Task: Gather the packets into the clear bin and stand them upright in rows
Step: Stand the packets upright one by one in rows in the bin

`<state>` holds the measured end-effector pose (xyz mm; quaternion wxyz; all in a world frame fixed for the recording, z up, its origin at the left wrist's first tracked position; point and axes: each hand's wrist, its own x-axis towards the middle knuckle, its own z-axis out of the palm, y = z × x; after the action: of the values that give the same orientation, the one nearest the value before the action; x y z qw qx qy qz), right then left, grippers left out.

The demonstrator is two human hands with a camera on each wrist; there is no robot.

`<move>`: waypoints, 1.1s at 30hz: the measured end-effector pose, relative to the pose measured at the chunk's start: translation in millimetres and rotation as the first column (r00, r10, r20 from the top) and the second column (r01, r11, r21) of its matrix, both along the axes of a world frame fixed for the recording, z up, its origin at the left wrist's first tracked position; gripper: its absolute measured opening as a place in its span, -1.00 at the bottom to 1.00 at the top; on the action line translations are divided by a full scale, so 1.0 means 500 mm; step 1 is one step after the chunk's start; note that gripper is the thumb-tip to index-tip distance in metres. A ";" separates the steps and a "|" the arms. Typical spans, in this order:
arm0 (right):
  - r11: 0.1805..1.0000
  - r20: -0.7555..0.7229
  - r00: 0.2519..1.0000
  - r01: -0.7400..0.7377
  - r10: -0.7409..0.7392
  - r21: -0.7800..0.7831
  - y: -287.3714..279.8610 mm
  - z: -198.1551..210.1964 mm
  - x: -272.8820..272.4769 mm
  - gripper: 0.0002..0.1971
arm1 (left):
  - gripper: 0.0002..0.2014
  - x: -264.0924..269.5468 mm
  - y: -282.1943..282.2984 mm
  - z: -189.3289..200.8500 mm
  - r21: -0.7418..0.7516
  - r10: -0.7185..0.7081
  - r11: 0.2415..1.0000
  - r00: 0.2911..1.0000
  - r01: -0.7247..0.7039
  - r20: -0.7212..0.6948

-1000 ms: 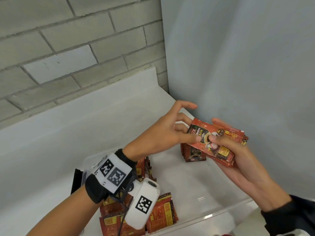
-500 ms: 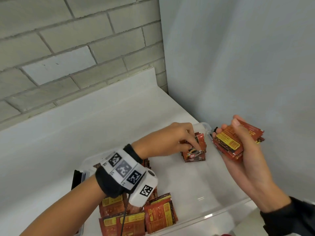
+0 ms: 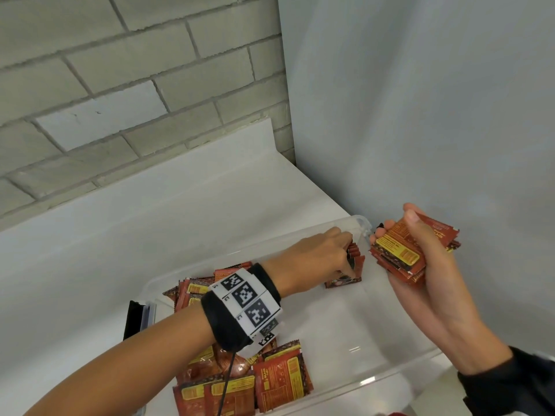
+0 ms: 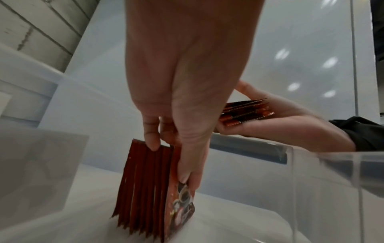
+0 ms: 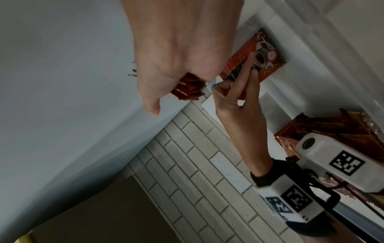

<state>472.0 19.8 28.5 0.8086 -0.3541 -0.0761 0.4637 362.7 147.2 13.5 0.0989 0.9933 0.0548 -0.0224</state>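
I am seating a packet against the upright row at frame centre-right in the clear bin; left hand pinching it. Right hand is gripping the spare stack. Next: release, draw another.

place: plain utility or stock corner | evidence: painted block wall; white counter; grey panel

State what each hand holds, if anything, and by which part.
The left hand pinches the front packet of the upright row by its upper part, thumb on its face. The right hand grips a stack of packets across its faces, thumb on top.
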 end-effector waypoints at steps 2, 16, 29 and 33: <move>1.000 -0.005 1.000 0.003 -0.003 0.002 0.001 0.001 0.000 -0.63 | -0.70 0.001 0.001 -0.009 0.037 0.002 0.999 1.000 -0.003 0.011; 1.000 -0.081 0.996 -0.025 0.026 0.008 0.001 0.010 -0.002 -0.66 | -0.75 0.000 -0.001 -0.015 -0.013 0.009 1.000 0.998 -0.010 -0.059; 0.968 0.008 0.968 -0.249 0.249 -0.001 -0.007 0.006 -0.003 -0.54 | -0.75 -0.037 0.044 0.072 -0.324 0.259 0.928 0.945 -0.186 0.198; 0.952 0.092 0.948 -0.302 0.306 -0.049 -0.005 0.006 -0.009 -0.52 | -0.67 -0.042 0.027 0.110 -0.577 0.422 0.783 0.881 -0.233 0.216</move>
<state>467.6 17.1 31.7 0.7166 -0.3744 -0.1614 0.5659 341.6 161.0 68.6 0.3817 0.8892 0.2030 0.1494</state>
